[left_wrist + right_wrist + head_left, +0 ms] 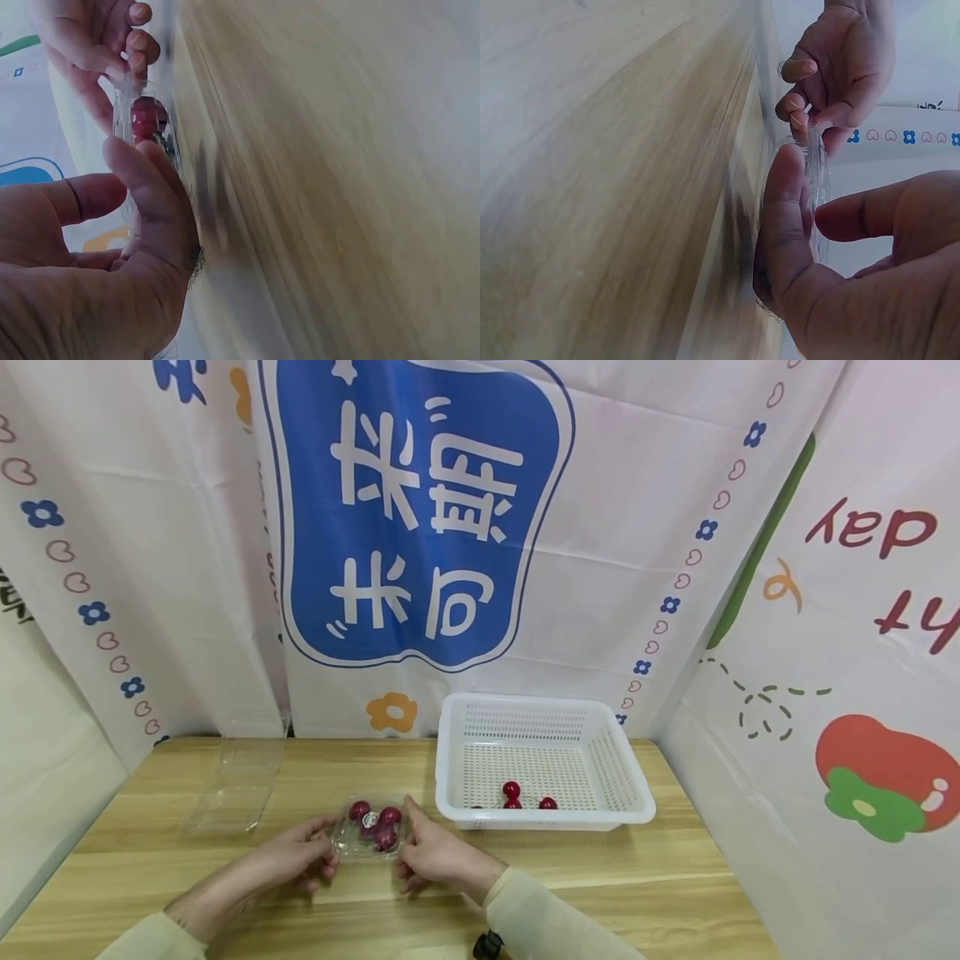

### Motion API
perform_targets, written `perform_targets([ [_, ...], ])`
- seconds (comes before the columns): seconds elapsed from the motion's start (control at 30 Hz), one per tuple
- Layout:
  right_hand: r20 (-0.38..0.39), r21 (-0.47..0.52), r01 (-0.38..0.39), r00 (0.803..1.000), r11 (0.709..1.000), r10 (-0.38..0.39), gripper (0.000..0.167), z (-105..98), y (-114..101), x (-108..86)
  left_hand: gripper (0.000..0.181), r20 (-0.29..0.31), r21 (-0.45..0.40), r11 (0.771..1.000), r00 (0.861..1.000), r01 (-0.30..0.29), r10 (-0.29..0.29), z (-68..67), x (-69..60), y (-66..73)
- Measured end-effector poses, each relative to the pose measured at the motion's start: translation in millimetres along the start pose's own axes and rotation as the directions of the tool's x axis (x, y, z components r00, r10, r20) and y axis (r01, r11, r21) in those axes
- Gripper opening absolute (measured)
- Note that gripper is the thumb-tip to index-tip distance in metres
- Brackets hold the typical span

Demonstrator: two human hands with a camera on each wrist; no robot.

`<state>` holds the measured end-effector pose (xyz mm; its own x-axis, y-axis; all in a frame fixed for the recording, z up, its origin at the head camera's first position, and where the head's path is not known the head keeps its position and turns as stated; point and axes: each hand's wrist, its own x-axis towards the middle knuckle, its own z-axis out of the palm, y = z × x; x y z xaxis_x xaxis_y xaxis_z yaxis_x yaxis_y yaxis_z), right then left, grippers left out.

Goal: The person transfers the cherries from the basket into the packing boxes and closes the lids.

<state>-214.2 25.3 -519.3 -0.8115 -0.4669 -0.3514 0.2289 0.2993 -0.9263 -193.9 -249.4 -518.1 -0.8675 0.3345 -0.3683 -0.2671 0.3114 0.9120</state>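
A small clear plastic box (347,847) with several dark red cherries (386,838) inside lies between the hands on the wooden table, a round white sticker on its top. My left hand (296,853) grips its left side between thumb and fingers. On the opposite side, my right hand (437,853) pinches the edge with thumb and index finger. The left wrist view shows red cherries (147,118) through the box wall, beyond the left fingers. In the right wrist view the box's thin edge (821,176) stands between both hands.
A white perforated plastic basket (450,777) stands to the right, with a few bright red cherries (512,790) near its front wall. Clear plastic packaging (238,785) lies at the back left. A small black object (489,945) shows by the right sleeve. Printed cloth (615,485) hangs behind the table.
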Motion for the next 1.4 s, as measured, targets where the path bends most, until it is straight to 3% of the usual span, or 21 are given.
perform_targets([
  [0.23,-0.026,-0.025,0.019,0.999,1.0,-0.019,0.091,-0.3,0.2,3.0,0.077,-0.001,0.102,0.994,1.0,-0.028,0.029,0.8,-0.4,-0.4],
  [0.43,-0.022,0.003,0.018,1.0,1.0,-0.018,0.09,0.2,-1.2,3.8,0.068,-0.044,0.23,0.967,0.992,-0.106,0.119,-4.3,-1.9,2.1],
  [0.57,-0.016,-0.008,0.021,1.0,1.0,-0.021,0.089,1.7,-3.1,3.6,0.064,-0.018,0.225,0.964,0.989,-0.14,0.148,-9.6,-1.3,1.3],
  [0.83,-0.001,-0.005,0.01,1.0,1.0,-0.01,0.088,2.0,-3.2,5.1,0.063,-0.022,0.228,0.966,0.991,-0.124,0.132,-10.5,1.6,1.9],
  [1.17,0.003,-0.002,0.007,1.0,1.0,-0.007,0.094,1.2,-3.1,4.3,0.091,0.008,0.337,0.931,0.989,-0.142,0.148,-4.6,-0.7,4.5],
  [1.4,0.001,-0.017,0.012,1.0,1.0,-0.012,0.094,2.4,-4.7,3.5,0.09,0.015,0.302,0.935,0.981,-0.187,0.192,-2.1,-1.1,2.5],
])
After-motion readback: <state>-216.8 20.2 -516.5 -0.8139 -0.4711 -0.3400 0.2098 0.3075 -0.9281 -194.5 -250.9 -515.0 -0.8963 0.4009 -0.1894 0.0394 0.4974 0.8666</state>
